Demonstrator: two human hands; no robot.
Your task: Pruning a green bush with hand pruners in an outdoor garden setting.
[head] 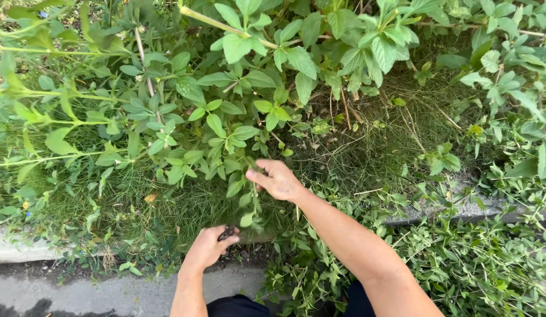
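- Nearest the camera, two bare forearms reach forward over a strip of dark pavement (79, 290) and a pale stone kerb (17, 246).
- A heap of cut greenery (461, 264) lies low on the right, beside the right forearm and over part of the kerb.
- The left hand (209, 246) sits low, just past the kerb, curled shut around a small dark tool (228, 233); only a bit of the tool shows above the knuckles, so its kind cannot be told.
- The right hand (279, 181) is higher and farther out, fingers pinched closed on a leafy stem (248, 194).
- The stem hangs down from the right hand's grip toward the left hand; its lower leaves end just above and to the right of the dark tool, near it, though whether they touch cannot be told.
- So the stem lies between the two hands, gripped at the top by the right, its lower end close to the left.
- Thin grass (355, 152) mats the ground behind both hands.
- Farther back, a dense bush (226, 117) of oval leaves fills the middle.
- Farthest, broad toothed leaves (302, 58) and a pale green stalk (220, 24) cross the top.
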